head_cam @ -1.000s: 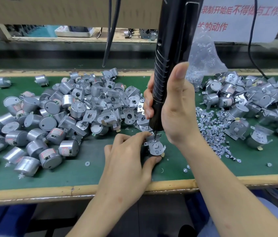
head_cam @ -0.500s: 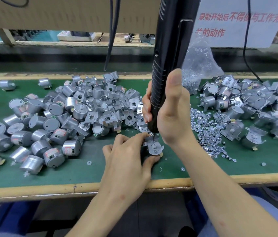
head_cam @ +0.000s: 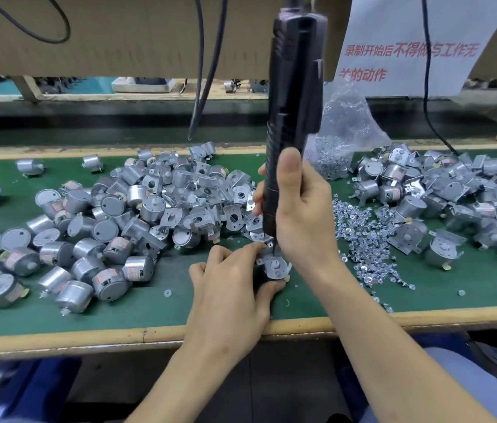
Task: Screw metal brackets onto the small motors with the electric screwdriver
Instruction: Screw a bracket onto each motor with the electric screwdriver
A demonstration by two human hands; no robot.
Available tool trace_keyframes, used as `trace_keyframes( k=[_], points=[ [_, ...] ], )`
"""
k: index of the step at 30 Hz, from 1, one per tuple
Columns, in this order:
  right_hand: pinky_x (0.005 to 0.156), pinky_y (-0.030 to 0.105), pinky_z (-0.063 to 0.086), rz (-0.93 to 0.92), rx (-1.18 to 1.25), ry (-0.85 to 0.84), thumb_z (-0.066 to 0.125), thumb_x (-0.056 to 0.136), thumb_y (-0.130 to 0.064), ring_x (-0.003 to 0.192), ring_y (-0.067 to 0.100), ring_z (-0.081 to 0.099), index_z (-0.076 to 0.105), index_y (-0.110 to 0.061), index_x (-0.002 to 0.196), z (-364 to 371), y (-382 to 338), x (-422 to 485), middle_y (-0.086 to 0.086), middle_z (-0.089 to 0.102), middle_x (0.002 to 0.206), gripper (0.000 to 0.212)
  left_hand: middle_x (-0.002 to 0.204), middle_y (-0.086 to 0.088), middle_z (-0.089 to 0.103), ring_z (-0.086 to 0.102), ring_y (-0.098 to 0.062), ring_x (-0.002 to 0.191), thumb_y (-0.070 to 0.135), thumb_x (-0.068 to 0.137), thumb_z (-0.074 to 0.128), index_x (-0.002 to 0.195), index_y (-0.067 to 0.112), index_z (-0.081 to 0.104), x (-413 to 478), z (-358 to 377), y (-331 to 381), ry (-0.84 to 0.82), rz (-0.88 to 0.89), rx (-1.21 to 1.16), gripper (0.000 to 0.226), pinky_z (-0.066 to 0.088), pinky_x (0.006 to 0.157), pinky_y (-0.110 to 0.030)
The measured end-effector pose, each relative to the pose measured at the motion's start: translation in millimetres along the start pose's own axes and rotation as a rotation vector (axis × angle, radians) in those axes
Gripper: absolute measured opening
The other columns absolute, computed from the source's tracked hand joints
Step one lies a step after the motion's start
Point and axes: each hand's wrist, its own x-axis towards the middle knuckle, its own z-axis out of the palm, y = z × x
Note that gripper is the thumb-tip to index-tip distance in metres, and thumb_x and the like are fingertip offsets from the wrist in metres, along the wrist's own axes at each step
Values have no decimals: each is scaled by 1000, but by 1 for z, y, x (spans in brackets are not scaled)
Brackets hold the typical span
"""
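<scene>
My left hand point(head_cam: 229, 288) grips a small silver motor point(head_cam: 275, 267) with a metal bracket on top, holding it on the green mat near the front edge. My right hand point(head_cam: 300, 209) is wrapped around the black electric screwdriver point(head_cam: 294, 102), which stands upright. Its bit touches the bracket's upper right corner, just beside my left fingertips. The motor's body is mostly hidden by my left hand.
A heap of bare motors and loose brackets point(head_cam: 137, 215) covers the mat to the left. Bracketed motors point(head_cam: 442, 196) pile up at the right. Loose screws point(head_cam: 366, 239) and a plastic screw bag point(head_cam: 342, 138) lie between. Cables point(head_cam: 204, 71) hang behind. The wooden table edge point(head_cam: 88, 338) runs along the front.
Both hands stay on the motor and screwdriver with the bit at the bracket. The view has tilted up a little, so the table sits lower in the frame.
</scene>
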Motion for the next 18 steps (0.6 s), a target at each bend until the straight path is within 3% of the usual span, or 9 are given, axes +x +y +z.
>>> trace_keyframes(
  k=[3, 6, 11, 13, 15, 18],
  points=[
    [65, 22, 55, -10, -87, -107, 53, 92, -56, 70, 11, 69, 66, -12, 93, -22, -2, 3, 6, 73, 82, 46, 89, 20, 49, 39, -12, 95, 43, 84, 72, 125, 26, 57, 0, 0, 0, 1, -5, 7, 47, 29, 81, -35],
    [73, 17, 54, -4, -204, -149, 66, 89, -47, 82, 3, 72, 69, -23, 100, -47, -7, 7, -11, 77, 88, 27, 92, 21, 49, 40, -12, 96, 42, 83, 74, 125, 25, 58, 0, -1, 3, 18, 14, 6, 48, 33, 83, -37],
    [86, 29, 57, 176, -575, -233, 67, 92, -53, 83, 3, 71, 75, -27, 94, -74, -1, -3, -12, 76, 85, 28, 95, 30, 44, 47, -17, 96, 26, 78, 82, 121, 22, 59, 2, -5, 8, 101, 69, -46, 49, 41, 83, -38],
    [86, 32, 58, 281, -541, -368, 68, 91, -54, 84, 4, 73, 75, -27, 104, -81, -3, -8, -11, 77, 92, 30, 100, 33, 45, 49, -17, 98, 19, 77, 82, 122, 20, 60, 7, -6, 10, 132, 85, -96, 50, 44, 86, -36],
    [83, 33, 59, 358, -436, -526, 70, 94, -45, 89, 6, 74, 71, -28, 117, -85, -4, -12, -10, 78, 97, 28, 105, 26, 51, 48, -15, 99, 10, 76, 81, 125, 17, 59, 12, -5, 14, 160, 106, -111, 54, 41, 89, -24],
    [73, 31, 59, 330, -240, -503, 69, 98, -21, 81, 13, 73, 69, -19, 121, -90, -2, -16, -4, 77, 89, 23, 112, 23, 52, 48, -13, 102, 8, 78, 79, 131, 18, 57, 21, -1, 26, 169, 127, -139, 59, 31, 92, -8]
  ],
)
